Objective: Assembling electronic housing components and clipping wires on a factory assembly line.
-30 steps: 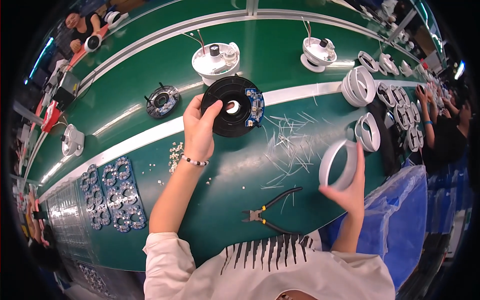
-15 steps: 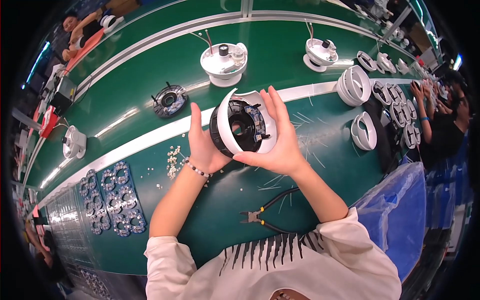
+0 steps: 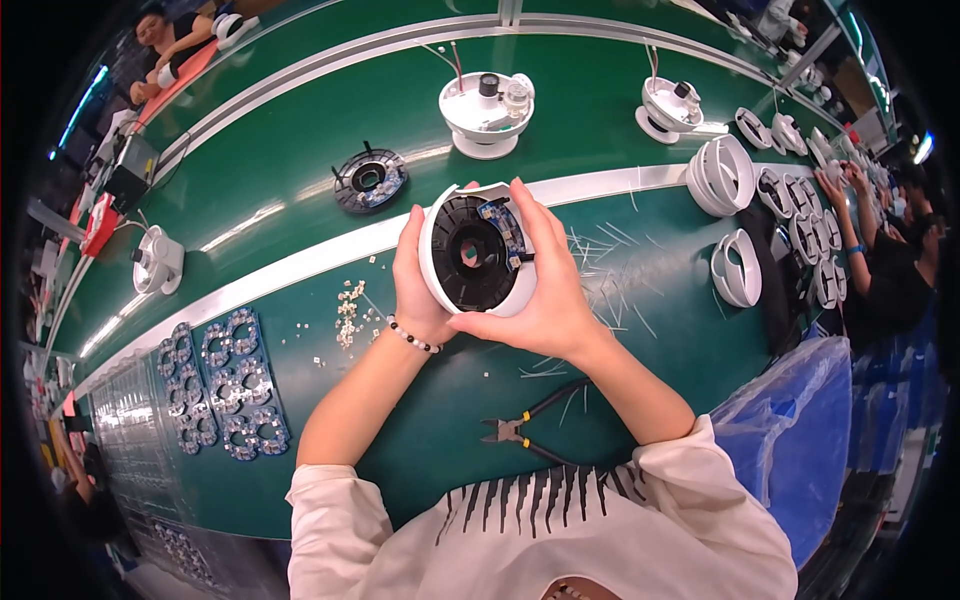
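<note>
Between my two hands is a round white plastic housing (image 3: 427,262) with a black ring-shaped insert (image 3: 470,285) sitting inside it. A blue circuit board (image 3: 505,225) is fixed along the insert's right side. My left hand (image 3: 418,290) grips the housing's left edge, thumb up along the rim. Wrapped about the right and lower edge is my right hand (image 3: 550,290), with its thumb across the bottom. A matching black insert with a board (image 3: 370,181) lies on the green surface beyond my left hand.
Cutting pliers (image 3: 508,431) lie nearer me. Small white connectors (image 3: 348,315) are scattered left, beside circuit board panels (image 3: 240,385). White camera bases (image 3: 487,118) stand at the back; white shells (image 3: 720,175) and clipped tie ends (image 3: 610,275) are right. A co-worker's arm (image 3: 850,235) shows far right.
The black insert now lies flatter and deeper within the white housing, which has turned to face me more. My left hand has closed in on the edge. The view has shifted slightly.
</note>
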`<state>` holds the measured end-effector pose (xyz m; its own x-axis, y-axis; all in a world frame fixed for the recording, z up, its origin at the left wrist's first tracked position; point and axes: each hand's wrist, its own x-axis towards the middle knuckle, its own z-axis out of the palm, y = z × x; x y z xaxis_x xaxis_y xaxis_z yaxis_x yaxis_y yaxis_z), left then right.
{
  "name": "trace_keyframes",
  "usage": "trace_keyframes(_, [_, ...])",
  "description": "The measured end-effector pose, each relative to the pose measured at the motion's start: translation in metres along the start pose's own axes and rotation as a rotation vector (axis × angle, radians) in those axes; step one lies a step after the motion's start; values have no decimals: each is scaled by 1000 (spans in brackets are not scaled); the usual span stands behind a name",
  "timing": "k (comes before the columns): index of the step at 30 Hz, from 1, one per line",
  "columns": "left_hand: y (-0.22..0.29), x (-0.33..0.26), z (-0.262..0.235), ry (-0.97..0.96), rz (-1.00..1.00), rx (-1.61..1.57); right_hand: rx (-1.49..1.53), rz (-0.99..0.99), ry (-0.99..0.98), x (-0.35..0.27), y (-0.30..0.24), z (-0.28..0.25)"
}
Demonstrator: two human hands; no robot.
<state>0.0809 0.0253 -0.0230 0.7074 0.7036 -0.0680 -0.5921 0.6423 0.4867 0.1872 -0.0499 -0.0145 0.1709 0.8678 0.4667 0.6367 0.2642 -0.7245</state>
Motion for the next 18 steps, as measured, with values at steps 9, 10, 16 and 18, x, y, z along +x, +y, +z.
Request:
trace_keyframes(9, [18,-1,-12,-213,-138,-14,-112,-186,-156,18,-7,-17])
trace_keyframes(10, [17,-1,-13,-219,-114,-38,-115,-184,-154,19,-6,-17])
trace_keyframes(16, [19,-6,-12,-46,-10,10,-24,-90,34,8,4,15])
trace_keyframes(18, [15,-4,-10,-58,14,17,-3,-112,42,7,15,17])
